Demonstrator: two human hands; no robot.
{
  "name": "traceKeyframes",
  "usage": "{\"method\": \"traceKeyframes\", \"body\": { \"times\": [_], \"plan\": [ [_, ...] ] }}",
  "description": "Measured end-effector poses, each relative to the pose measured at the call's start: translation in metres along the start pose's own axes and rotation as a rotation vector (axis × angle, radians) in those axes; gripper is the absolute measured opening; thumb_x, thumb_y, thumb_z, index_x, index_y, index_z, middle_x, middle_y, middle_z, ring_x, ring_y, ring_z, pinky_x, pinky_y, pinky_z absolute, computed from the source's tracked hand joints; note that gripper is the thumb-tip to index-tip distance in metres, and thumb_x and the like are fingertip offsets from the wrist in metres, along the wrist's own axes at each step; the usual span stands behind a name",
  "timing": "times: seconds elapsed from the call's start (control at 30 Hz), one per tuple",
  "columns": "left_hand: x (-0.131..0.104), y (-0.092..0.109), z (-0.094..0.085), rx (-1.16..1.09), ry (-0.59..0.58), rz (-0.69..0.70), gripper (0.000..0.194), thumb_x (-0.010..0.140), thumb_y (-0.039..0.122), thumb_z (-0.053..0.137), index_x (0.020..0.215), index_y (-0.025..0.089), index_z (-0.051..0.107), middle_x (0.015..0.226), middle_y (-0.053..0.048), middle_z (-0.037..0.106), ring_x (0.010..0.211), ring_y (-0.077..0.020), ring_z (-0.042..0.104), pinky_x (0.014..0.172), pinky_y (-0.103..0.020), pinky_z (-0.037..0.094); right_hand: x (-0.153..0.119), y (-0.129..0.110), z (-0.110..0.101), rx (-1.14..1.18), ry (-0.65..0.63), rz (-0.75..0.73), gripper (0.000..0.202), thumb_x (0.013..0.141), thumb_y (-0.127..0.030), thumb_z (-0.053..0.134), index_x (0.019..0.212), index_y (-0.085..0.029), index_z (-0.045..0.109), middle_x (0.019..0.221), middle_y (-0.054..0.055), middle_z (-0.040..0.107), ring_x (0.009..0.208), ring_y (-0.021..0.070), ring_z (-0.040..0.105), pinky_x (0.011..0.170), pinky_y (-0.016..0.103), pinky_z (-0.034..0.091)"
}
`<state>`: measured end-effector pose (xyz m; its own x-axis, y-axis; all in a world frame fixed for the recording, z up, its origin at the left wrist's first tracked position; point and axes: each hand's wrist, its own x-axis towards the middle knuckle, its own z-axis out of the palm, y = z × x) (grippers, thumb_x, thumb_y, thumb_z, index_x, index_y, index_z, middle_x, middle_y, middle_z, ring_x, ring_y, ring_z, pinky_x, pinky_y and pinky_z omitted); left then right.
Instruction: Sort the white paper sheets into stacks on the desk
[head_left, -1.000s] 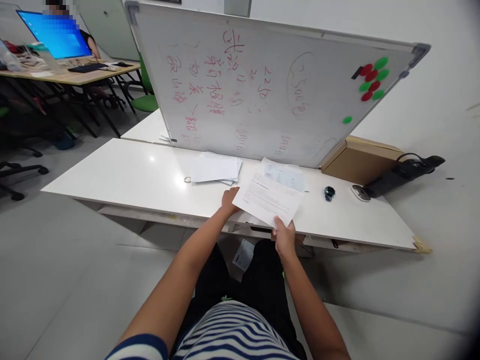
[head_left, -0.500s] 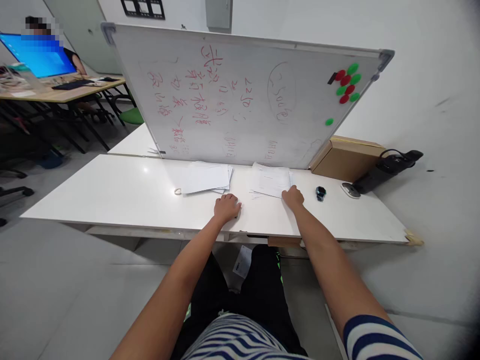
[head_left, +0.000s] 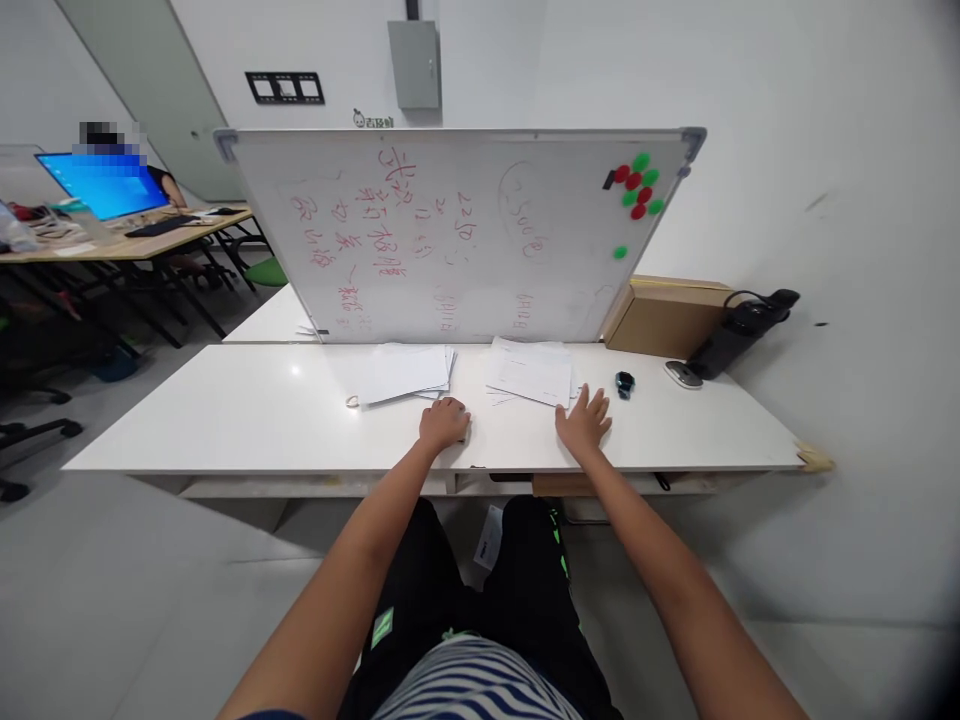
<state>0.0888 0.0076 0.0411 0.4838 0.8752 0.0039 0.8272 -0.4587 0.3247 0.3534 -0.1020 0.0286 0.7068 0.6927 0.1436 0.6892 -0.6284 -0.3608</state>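
Two loose stacks of paper lie on the white desk (head_left: 247, 410). The left paper stack (head_left: 401, 372) has fanned right edges, and the right paper stack (head_left: 529, 372) bears faint printed lines. My left hand (head_left: 444, 424) rests on the desk just below the left stack, its fingers curled; whatever is under them is hidden. By the lower right corner of the right stack, my right hand (head_left: 585, 424) lies with fingers spread and nothing in its grasp. To its right sits a dark wristwatch (head_left: 624, 384). A small pale ring-shaped item (head_left: 352, 401) is beside the left stack.
A whiteboard (head_left: 420, 260) with red writing and round magnets stands along the desk's back edge. At the right are a cardboard box (head_left: 664, 318), a black bottle (head_left: 739, 335) and a computer mouse (head_left: 683, 374). A person sits behind a monitor (head_left: 105, 185) at the far left.
My right hand has let go of the right stack's corner and spread its fingers. My left hand stays curled in about the same place. The view has tilted up.
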Motion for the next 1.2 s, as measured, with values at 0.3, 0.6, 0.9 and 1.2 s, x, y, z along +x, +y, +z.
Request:
{"method": "traceKeyframes", "body": {
  "times": [0.3, 0.6, 0.9, 1.2],
  "plan": [
    [0.003, 0.019, -0.001, -0.049, 0.015, -0.241, 0.038, 0.091, 0.041, 0.033, 0.112, 0.023, 0.060, 0.130, -0.010, 0.054, 0.119, -0.0280, 0.048, 0.095, -0.045, 0.039, -0.034, 0.011, 0.021, -0.143, -0.141, -0.137, 0.060, 0.094, -0.045, 0.016, 0.146, -0.018, 0.030, 0.154, 0.014, 0.021, 0.141, 0.0302, 0.014, 0.110, 0.053, 0.011],
    [0.023, 0.006, -0.024, -0.199, 0.011, -0.269, 0.037, 0.089, 0.040, 0.039, 0.117, 0.022, 0.056, 0.126, -0.008, 0.058, 0.111, -0.0225, 0.056, 0.090, -0.034, 0.045, -0.030, 0.014, 0.026, -0.105, -0.117, -0.148, 0.061, 0.094, -0.047, 0.016, 0.145, -0.018, 0.032, 0.154, 0.014, 0.023, 0.141, 0.0312, 0.016, 0.109, 0.054, 0.012],
    [0.049, -0.072, -0.049, 0.282, 0.005, -0.275, 0.068, 0.082, 0.023, 0.050, 0.144, 0.015, 0.025, 0.150, -0.018, 0.030, 0.140, -0.0314, 0.022, 0.111, -0.050, 0.019, -0.031, 0.011, 0.025, -0.106, -0.050, -0.153, 0.057, 0.094, -0.044, 0.020, 0.142, -0.017, 0.037, 0.151, 0.015, 0.027, 0.140, 0.0308, 0.018, 0.109, 0.055, 0.013],
    [0.036, -0.086, -0.059, 0.372, -0.071, -0.128, 0.044, 0.086, 0.016, 0.037, 0.128, 0.022, 0.048, 0.117, -0.013, 0.062, 0.108, -0.0267, 0.057, 0.092, -0.039, 0.040, -0.030, 0.011, 0.023, -0.103, -0.073, -0.133, 0.056, 0.095, -0.044, 0.020, 0.142, -0.018, 0.037, 0.152, 0.014, 0.025, 0.140, 0.0305, 0.017, 0.109, 0.053, 0.012]
  ]
}}
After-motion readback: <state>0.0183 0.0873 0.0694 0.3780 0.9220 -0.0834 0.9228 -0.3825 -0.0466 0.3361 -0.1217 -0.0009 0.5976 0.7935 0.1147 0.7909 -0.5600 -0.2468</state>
